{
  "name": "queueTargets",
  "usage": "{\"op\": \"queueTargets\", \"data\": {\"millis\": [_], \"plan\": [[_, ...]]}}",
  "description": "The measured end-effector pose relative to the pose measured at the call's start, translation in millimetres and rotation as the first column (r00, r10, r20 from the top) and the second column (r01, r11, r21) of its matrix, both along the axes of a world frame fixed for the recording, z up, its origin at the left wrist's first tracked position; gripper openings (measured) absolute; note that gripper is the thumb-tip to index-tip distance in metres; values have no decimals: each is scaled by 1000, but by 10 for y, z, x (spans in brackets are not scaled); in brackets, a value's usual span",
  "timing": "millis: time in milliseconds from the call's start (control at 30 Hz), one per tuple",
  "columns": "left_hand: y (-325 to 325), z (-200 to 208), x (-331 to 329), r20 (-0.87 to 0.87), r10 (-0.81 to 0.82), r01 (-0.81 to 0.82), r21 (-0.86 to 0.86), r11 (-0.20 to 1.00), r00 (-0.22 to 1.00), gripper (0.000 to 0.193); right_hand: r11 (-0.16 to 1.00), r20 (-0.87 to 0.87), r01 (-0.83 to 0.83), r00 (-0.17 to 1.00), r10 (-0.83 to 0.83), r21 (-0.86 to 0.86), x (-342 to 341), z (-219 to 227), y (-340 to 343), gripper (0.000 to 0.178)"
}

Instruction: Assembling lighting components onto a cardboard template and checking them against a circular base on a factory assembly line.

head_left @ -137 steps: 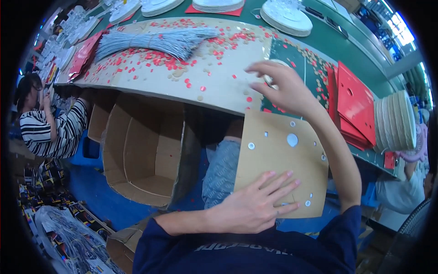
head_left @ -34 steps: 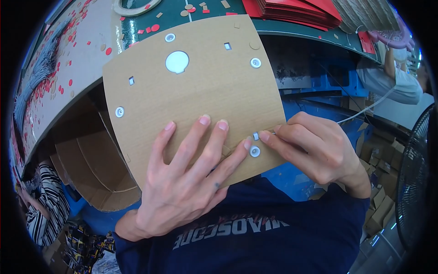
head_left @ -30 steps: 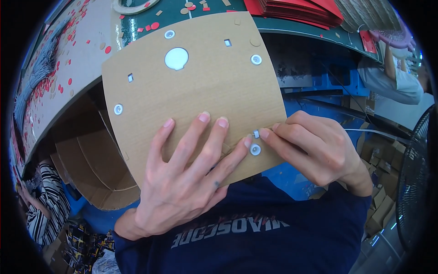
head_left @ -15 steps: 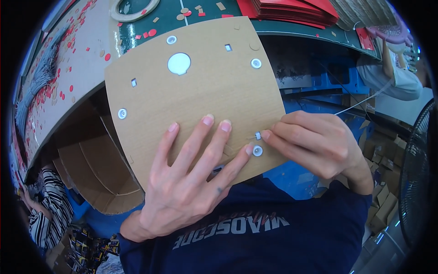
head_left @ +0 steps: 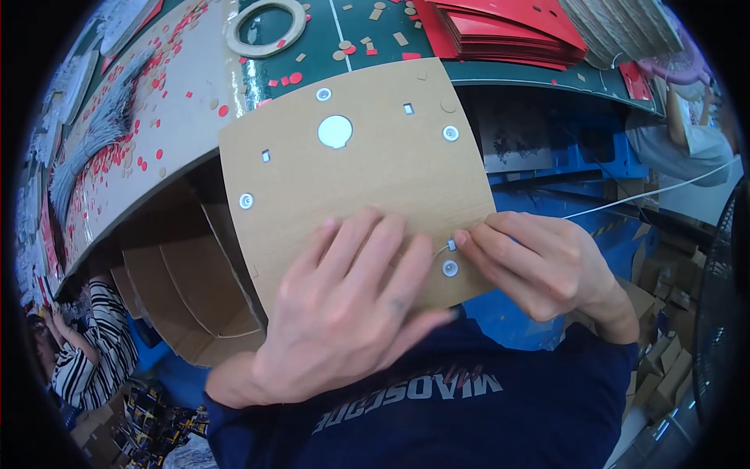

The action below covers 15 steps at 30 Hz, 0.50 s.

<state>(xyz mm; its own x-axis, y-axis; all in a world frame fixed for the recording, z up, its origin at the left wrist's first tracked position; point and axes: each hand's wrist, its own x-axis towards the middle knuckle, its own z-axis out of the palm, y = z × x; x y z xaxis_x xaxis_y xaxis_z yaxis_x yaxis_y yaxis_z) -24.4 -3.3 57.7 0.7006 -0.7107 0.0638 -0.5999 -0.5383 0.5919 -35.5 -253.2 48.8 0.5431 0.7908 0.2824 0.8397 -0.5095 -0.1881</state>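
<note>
A tan cardboard panel [head_left: 359, 176] with a large round hole, small rectangular slots and several metal eyelets lies in front of me. My left hand [head_left: 348, 301] is spread over its near part, fingers stretched and slightly blurred. At the panel's right edge, my right hand [head_left: 539, 262] is closed in a pinch beside a small slot [head_left: 451, 245] and just above an eyelet [head_left: 449, 268]. A thin white cord [head_left: 648, 191] runs from behind that hand toward the upper right. A short, pale stretch of cord shows left of the slot; the right fingertips hide where it leads.
Beyond the panel is a green table [head_left: 316, 66] with a tape roll [head_left: 266, 27], red folded sheets [head_left: 508, 31] and scattered cut-outs. Grey cords [head_left: 101, 129] lie left, above an open carton [head_left: 176, 270]. A fan [head_left: 723, 297] stands right. Other people sit at both sides.
The panel and its surroundings sit farther right and lower in view. My left fingers have shifted nearer me on the panel, away from the slot; my right hand keeps its pinch there.
</note>
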Motion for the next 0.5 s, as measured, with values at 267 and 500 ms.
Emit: {"op": "queueTargets", "data": {"millis": [267, 500], "plan": [[-224, -149, 249, 266, -203, 182, 104, 978, 942, 15, 978, -273, 207, 943, -189, 39, -87, 126, 137, 49], [-116, -217, 252, 227, -241, 259, -54, 964, 944, 18, 959, -226, 280, 932, -283, -49, -200, -2, 100, 72]]}}
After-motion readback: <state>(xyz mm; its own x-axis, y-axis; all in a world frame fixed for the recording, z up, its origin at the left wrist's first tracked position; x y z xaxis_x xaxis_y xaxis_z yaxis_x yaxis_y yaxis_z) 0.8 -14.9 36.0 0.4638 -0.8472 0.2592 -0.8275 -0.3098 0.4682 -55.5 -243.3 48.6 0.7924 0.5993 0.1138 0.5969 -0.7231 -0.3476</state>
